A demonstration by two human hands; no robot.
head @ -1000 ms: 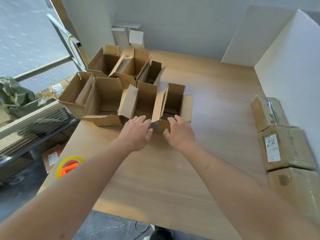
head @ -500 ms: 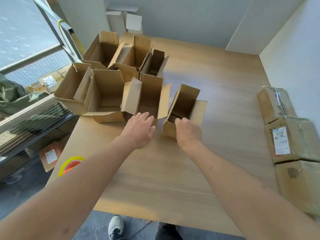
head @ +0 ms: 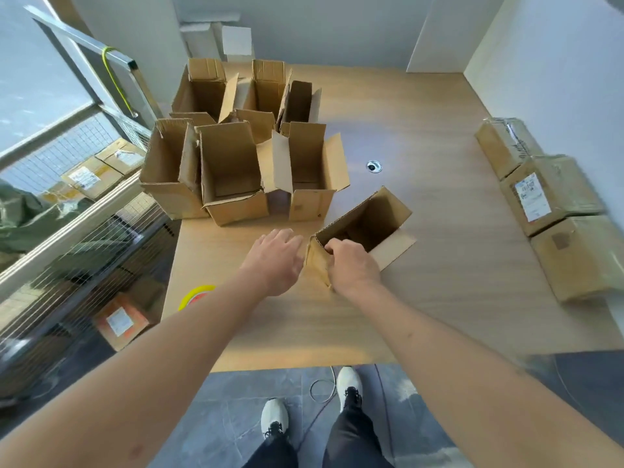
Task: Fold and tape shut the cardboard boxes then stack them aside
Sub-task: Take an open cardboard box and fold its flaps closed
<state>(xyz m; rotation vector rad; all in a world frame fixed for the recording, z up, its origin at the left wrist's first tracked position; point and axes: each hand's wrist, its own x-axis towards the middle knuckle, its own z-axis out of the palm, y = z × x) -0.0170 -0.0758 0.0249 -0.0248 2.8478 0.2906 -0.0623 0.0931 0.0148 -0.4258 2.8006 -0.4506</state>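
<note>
A small open cardboard box (head: 368, 221) sits tilted on the wooden table (head: 422, 298), apart from the rest, its flaps up. My right hand (head: 353, 265) grips its near rim, fingers curled over the edge into the box. My left hand (head: 275, 258) hovers just left of the box with fingers relaxed and holds nothing. A cluster of several open boxes (head: 236, 163) stands at the back left of the table. A yellow tape roll (head: 196, 295) peeks out from under my left forearm near the table's left edge.
Three taped boxes (head: 553, 197) lie in a row along the right wall. A round cable hole (head: 374, 166) is in the tabletop. Left of the table are a railing, a wire mesh and more parcels on the floor. My feet stand at the near edge.
My right hand pulled the small box away from the cluster, toward me and to the right. My left hand followed alongside it. The camera tipped further down.
</note>
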